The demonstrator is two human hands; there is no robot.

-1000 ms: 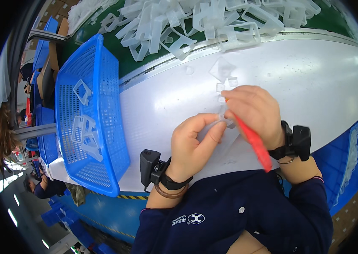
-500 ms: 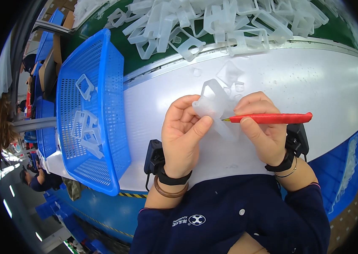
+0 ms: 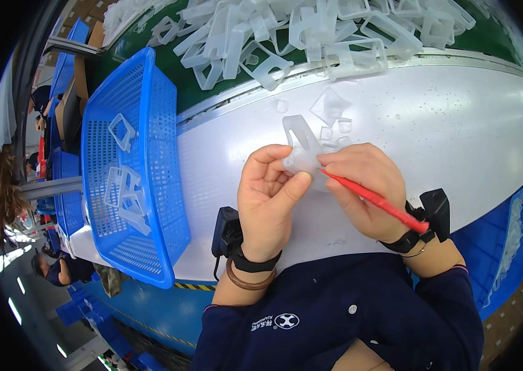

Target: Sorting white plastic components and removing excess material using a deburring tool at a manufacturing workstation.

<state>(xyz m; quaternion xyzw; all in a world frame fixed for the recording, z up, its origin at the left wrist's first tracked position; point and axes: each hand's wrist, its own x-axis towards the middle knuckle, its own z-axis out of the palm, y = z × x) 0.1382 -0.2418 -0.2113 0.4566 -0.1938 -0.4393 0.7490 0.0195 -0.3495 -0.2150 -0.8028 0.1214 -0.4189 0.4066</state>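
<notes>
A translucent white plastic frame part (image 3: 300,134) is pinched between the thumb and fingers of my left hand (image 3: 270,198). Its open loop points away from me. My right hand (image 3: 366,188) grips a slim red-handled knife (image 3: 375,200), its handle slanting down to the right. The knife's tip meets the right side of the part, close to my left thumb; the blade itself is mostly hidden by my fingers. Just beyond my hands, small clear offcuts (image 3: 330,106) lie on the white tabletop (image 3: 453,123).
On the left stands a blue perforated basket (image 3: 165,179) with several similar frames in it. A heap of translucent frames (image 3: 311,34) covers the green surface (image 3: 190,77) at the back. At the right, below the table edge, is a blue bin (image 3: 502,247) with clear material. Another person (image 3: 67,269) works at far left.
My right hand has rolled and shifted left, so the knife has swung from nearly level to slanting down rightward. The part has turned slightly in my left hand.
</notes>
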